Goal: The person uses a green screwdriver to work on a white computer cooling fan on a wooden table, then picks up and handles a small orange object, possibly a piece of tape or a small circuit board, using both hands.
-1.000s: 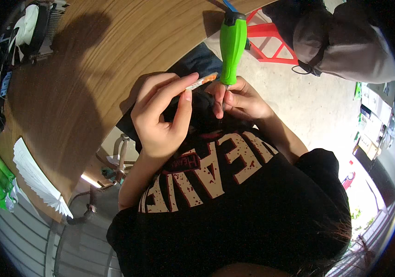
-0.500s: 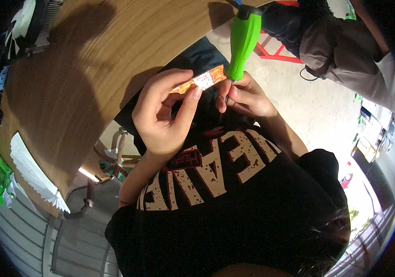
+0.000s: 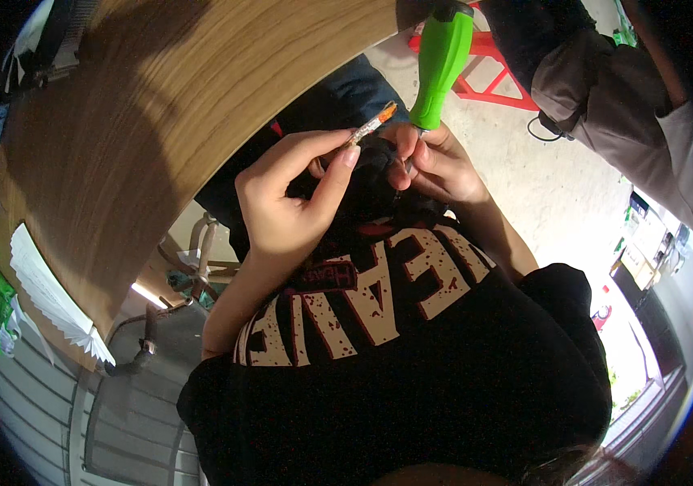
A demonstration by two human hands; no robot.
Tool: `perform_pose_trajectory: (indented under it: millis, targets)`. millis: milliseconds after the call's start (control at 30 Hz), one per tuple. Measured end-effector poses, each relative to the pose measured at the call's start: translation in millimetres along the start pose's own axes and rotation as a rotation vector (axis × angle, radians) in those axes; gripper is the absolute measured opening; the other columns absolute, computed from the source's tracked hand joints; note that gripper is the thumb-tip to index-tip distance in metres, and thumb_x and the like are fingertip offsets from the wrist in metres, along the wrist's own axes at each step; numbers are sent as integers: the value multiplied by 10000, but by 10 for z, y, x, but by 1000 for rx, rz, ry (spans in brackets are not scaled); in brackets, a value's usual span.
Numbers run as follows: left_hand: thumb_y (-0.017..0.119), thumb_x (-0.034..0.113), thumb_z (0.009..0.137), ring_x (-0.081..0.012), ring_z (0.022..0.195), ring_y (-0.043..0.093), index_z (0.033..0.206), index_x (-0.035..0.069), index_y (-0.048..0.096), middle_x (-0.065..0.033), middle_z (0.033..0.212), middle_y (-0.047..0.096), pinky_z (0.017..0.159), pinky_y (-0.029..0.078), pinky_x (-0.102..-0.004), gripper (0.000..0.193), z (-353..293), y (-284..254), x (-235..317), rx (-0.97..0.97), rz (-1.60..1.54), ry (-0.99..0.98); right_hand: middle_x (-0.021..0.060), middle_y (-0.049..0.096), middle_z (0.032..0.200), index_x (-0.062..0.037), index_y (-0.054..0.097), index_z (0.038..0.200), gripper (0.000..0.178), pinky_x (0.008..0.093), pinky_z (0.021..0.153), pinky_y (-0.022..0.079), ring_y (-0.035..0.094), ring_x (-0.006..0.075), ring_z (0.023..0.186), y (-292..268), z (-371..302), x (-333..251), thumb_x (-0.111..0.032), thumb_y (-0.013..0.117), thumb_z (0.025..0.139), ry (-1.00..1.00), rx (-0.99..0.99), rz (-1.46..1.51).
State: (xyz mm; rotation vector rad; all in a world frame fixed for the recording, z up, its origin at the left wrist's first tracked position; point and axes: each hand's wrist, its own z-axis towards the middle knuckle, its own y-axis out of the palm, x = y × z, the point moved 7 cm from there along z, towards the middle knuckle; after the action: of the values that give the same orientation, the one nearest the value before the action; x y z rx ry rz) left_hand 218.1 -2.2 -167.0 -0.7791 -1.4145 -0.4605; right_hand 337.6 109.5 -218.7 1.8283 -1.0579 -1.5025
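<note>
Wrapper [image 3: 373,125]: it is thin, orange and white, seen nearly from its edge; it slants up from the left fingers and lies between the two hands.
Left hand [image 3: 285,194]: thumb and forefinger pinch the lower end of the wrapper; the other fingers curl, partly hidden.
Screwdriver [image 3: 443,65]: its green handle stands almost upright above the right hand, leaning a little to the right; its tip is lost in the dark, so I cannot tell where it points.
Right hand [image 3: 447,168]: thumb and fingers pinch the metal shank just below the handle.
Pinch: light pressure probably serves the wrapper best, because so thin a thing may crease; the screwdriver, with its thick handle on top, seems to need the firmer hold.
Gap: the wrapper's free end appears just beside the handle; keeping the handle still looks wise, as a small wrist turn could make them touch.
Shirt [image 3: 395,364]: it is black, near below the hands, and leaves little room there, I judge.
Table [image 3: 233,113]: its curved edge passes near the left knuckles, so wide movement that way asks for care.
Floor [image 3: 516,154]: it is pale, between the right hand and the grey cloth [image 3: 581,85]; room seems larger on this side, below the red frame [image 3: 516,101].
</note>
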Motion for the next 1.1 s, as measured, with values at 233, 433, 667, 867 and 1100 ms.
perform_pose_trajectory:
  millis: [233,433,667,867,1100]
  targets:
    - [681,-24,839,-80,701,626,983,-62,678,-108,875,703,641,492,-202,150,-66,12,-153,37,-291,-220,58,604,893,-9,596,1006,252,248,672,440,606,131,753,-69,8,2,-258,572,970,37,14,-107]
    - [690,-62,806,-117,704,645,981,-62,674,-128,883,694,637,510,-223,176,-45,-133,156,40,-88,108,158,573,1113,16,633,913,243,293,660,481,605,163,761,-330,-251,-170,-225,619,929,96,-59,-216]
    - [695,-68,798,-153,760,667,1020,-59,671,-149,919,690,653,531,-241,223,96,-348,353,19,-132,65,239,525,1316,42,657,871,214,310,778,532,641,187,871,-217,-139,-698,-170,666,892,-87,-5,-696]
    - [709,5,810,-172,704,665,1041,53,701,-101,908,681,606,518,-272,236,390,-669,417,233,301,210,61,623,842,-3,575,1021,242,235,664,465,592,108,754,29,117,-719,-197,430,1032,15,233,-836]
    - [730,62,781,-242,786,624,941,59,704,-72,906,641,671,506,-327,161,416,-735,449,324,547,331,-35,437,721,-29,566,1002,214,207,562,302,367,53,621,400,205,-885,-190,427,1032,-19,375,-1046]
